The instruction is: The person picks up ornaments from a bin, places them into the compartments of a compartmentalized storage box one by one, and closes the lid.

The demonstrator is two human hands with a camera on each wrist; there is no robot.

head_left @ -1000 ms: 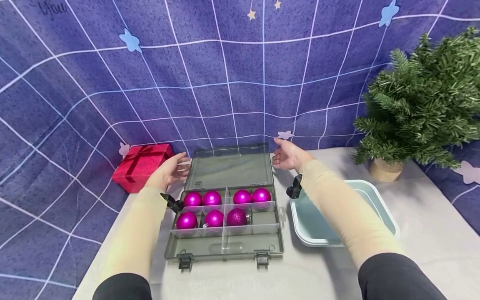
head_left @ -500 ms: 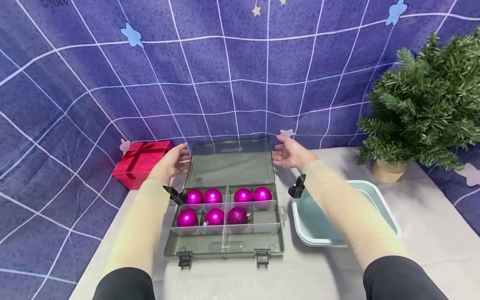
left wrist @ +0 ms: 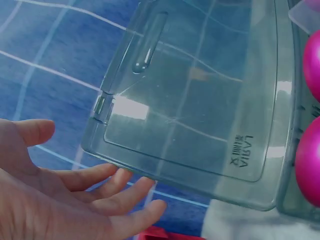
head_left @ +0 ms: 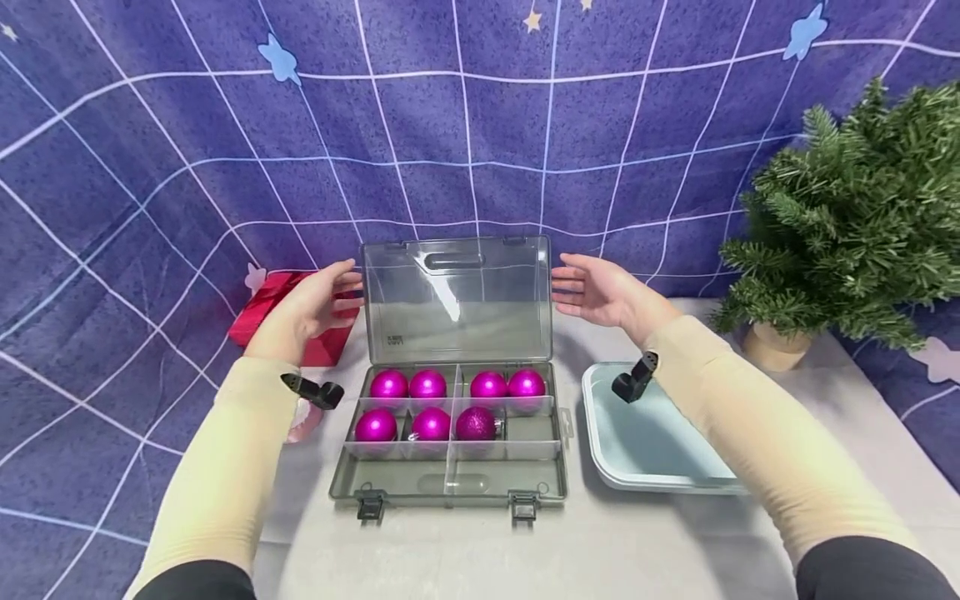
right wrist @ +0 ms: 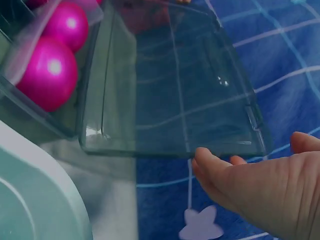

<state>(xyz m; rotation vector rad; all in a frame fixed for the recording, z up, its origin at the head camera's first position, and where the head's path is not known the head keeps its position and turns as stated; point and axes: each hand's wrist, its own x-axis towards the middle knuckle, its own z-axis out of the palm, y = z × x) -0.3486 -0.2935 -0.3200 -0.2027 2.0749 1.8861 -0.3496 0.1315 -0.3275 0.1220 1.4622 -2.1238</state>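
Note:
A grey see-through compartment box [head_left: 390, 479] stands on the table with its lid [head_left: 457, 329] tilted up steeply at the back. Several magenta ball ornaments [head_left: 377, 426] sit in its back and middle compartments, one of them a glittery ball [head_left: 476, 424]. At the lid's left edge is my left hand [head_left: 311, 304], its fingers extended and fingertips against the rim in the left wrist view. My right hand [head_left: 607, 292] mirrors it on the right edge, where fingertips [right wrist: 202, 154] meet the rim. Neither thumb wraps the lid.
A pale blue basin [head_left: 652, 442] stands right of the box, partly under my right forearm. Behind it is a small artificial pine tree [head_left: 847, 217]. A red gift box [head_left: 326, 346] lies behind my left hand, and a pinkish object [head_left: 303, 422] shows beside the left wrist.
The lid has swung up from leaning far back to nearly upright. Both hands have risen and come nearer along with it. The balls have stayed in their compartments.

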